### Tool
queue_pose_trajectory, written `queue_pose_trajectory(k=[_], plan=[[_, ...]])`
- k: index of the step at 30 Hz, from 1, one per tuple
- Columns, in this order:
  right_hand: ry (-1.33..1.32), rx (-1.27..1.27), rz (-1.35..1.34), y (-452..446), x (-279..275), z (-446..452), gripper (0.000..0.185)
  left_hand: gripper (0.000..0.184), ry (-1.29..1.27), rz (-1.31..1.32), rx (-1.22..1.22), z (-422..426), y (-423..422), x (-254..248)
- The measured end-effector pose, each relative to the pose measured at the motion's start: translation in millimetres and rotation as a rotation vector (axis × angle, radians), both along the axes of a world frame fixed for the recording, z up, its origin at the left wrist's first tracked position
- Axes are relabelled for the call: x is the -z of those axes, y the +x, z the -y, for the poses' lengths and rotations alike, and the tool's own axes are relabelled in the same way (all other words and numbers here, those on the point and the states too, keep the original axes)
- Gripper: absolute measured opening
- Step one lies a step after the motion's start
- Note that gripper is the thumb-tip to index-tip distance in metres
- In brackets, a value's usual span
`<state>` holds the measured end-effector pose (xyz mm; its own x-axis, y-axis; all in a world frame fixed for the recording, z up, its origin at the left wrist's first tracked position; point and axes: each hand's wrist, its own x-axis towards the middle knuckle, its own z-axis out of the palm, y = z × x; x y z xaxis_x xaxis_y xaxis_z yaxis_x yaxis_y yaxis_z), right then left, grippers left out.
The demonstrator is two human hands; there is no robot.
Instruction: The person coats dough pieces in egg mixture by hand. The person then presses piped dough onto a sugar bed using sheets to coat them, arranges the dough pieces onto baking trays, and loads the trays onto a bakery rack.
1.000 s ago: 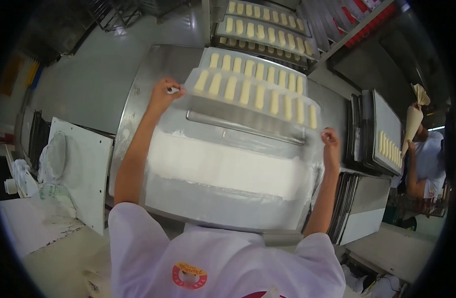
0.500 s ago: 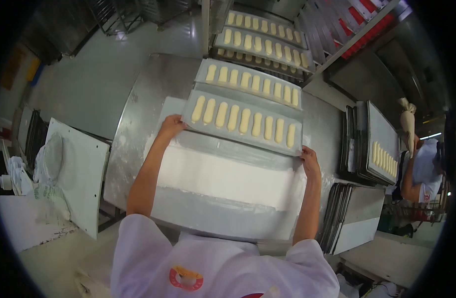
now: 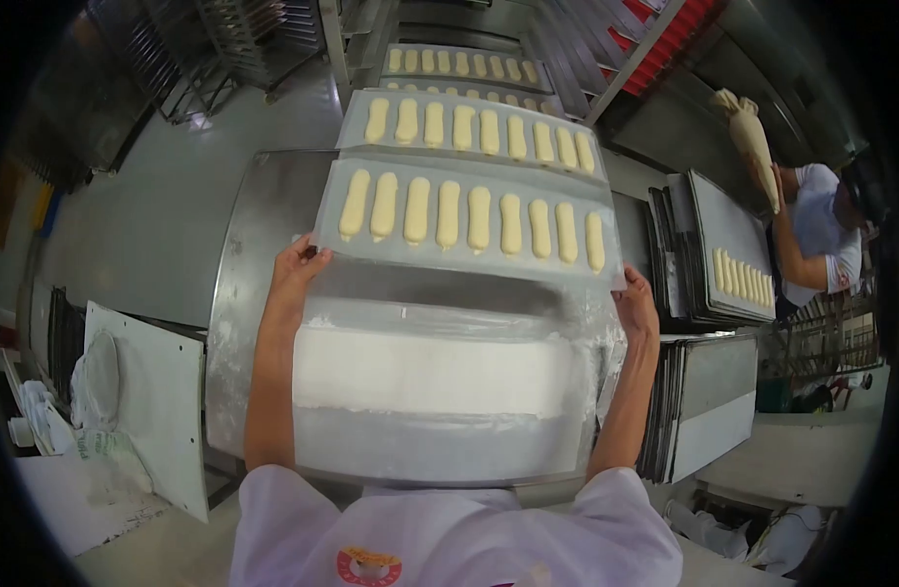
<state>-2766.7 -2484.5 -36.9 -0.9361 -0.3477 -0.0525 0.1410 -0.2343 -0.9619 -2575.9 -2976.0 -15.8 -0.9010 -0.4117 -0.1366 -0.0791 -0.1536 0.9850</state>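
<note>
My left hand (image 3: 301, 261) is closed on the near left corner of a pale sheet (image 3: 469, 168) that looks like baking paper. My right hand (image 3: 635, 295) pinches its near right corner. Two rows of piped dough fingers (image 3: 449, 214) lie across this sheet, with a crease between the rows. Its near edge is raised over the metal table (image 3: 249, 284) and casts a shadow. Whether a tray supports the far part, I cannot tell. Closer to my body, a wide band of white powder (image 3: 420, 370) covers a greyish sheet (image 3: 440, 445).
Beyond the table, a rack (image 3: 621, 59) holds more trays of dough fingers (image 3: 459, 65). Stacked trays (image 3: 699, 245) stand at the right, near a co-worker (image 3: 821, 225) with a piping bag (image 3: 750, 142). A white board (image 3: 146, 391) leans at the left.
The sheet of dough fingers, held by both hands, now appears nearer, further left and larger. My view has shifted too. The co-worker's piping bag appears higher and tilted.
</note>
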Motion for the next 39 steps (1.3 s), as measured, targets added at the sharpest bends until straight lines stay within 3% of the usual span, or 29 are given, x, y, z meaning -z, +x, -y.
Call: queue_pose_trajectory(k=[9, 12, 13, 14, 15, 17, 19, 20, 22, 26, 27, 31, 33, 34, 36, 39], plan=[[0.070, 0.040, 0.082, -84.0, -29.0, 43.4, 0.026, 0.031, 0.097, -0.006, 0.003, 25.5, -77.3, -10.1], [-0.076, 0.069, 0.084, -121.4, -8.0, 63.7, 0.025, 0.031, 0.297, -0.063, -0.006, 22.0, -111.4, -10.4], [-0.078, 0.076, 0.081, -135.7, 5.9, 69.4, 0.025, 0.032, 0.493, -0.122, -0.008, 21.5, -124.5, -7.5], [-0.144, 0.081, 0.077, -150.5, 21.2, 74.9, 0.035, 0.033, 0.690, -0.181, -0.009, 20.5, -138.0, -3.7], [-0.209, 0.082, 0.071, -158.3, 26.8, 80.1, 0.047, 0.033, 0.691, -0.187, -0.001, 20.0, -151.5, 3.4], [-0.105, 0.197, 0.023, -136.2, 4.0, 110.7, 0.057, 0.034, 0.811, -0.301, -0.205, 23.6, -182.4, 18.1], [0.104, 0.305, -0.015, -121.2, 0.9, 116.6, 0.077, 0.033, 0.820, -0.364, -0.168, 32.5, -213.9, 32.6], [0.109, 0.308, -0.023, -114.2, 5.2, 110.7, 0.077, 0.033, 0.831, -0.415, -0.136, 38.4, -228.6, 38.0], [0.303, 0.335, -0.133, -77.4, 2.8, 106.8, 0.075, 0.032, 0.870, -0.397, -0.144, 45.9, -256.6, 36.9], [0.431, 0.398, -0.356, 3.0, 32.9, 70.5, 0.070, 0.026, 0.933, -0.444, -0.232, 47.3, -297.5, 27.1], [0.502, 0.428, -0.380, 26.7, 37.3, 56.5, 0.068, 0.025, 0.518, -0.445, -0.126, 59.7, -312.5, 48.0], [0.632, 0.604, -0.406, 115.8, 61.7, -9.3, 0.060, 0.037, 0.309, -0.402, -0.006, 48.9, -300.1, 39.1], [0.923, 0.725, -0.462, 155.9, 65.6, -48.2, 0.047, 0.057, 0.432, -0.431, 0.016, 48.8, -297.9, 61.5], [0.928, 0.787, -0.435, 172.5, 66.7, -64.2, 0.047, 0.068, 0.637, -0.485, 0.018, 49.0, -301.3, 83.1], [1.127, 0.784, -0.495, 198.0, 75.0, -91.2, 0.038, 0.082, 0.642, -0.463, -0.007, -2.8, -244.6, 36.6], [1.203, 0.790, -0.492, 216.2, 92.9, -119.0, 0.037, 0.071, 0.633, -0.329, -0.014, -45.8, -196.6, 24.0]])
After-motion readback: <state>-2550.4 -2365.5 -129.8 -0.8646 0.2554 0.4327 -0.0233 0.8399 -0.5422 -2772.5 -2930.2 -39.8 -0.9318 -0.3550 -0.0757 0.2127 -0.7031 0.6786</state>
